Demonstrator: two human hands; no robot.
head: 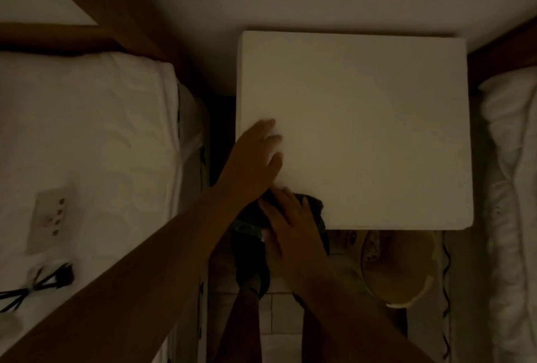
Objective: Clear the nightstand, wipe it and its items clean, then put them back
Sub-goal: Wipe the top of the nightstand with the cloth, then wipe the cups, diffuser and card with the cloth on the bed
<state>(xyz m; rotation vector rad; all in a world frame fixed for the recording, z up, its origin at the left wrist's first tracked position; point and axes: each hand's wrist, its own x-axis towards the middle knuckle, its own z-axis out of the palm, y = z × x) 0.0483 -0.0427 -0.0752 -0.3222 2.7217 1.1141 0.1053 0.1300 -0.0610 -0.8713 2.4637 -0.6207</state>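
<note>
The white square nightstand (363, 118) fills the middle of the dim view, and its top is bare. My left hand (252, 162) lies flat on its front left corner with the fingers spread. Just below it, my right hand (290, 226) presses a dark cloth (312, 207) against the nightstand's front edge. Part of the cloth hangs down over the front, under my palm. A white power strip (48, 221) and a black cable (43, 279) lie on the bed to the left.
A white bed (87, 144) with a wooden headboard (58, 38) stands on the left. A second bed (511, 188) is on the right. A round tan object (398, 272) sits on the tiled floor (284, 316) below the nightstand's front edge, beside my legs.
</note>
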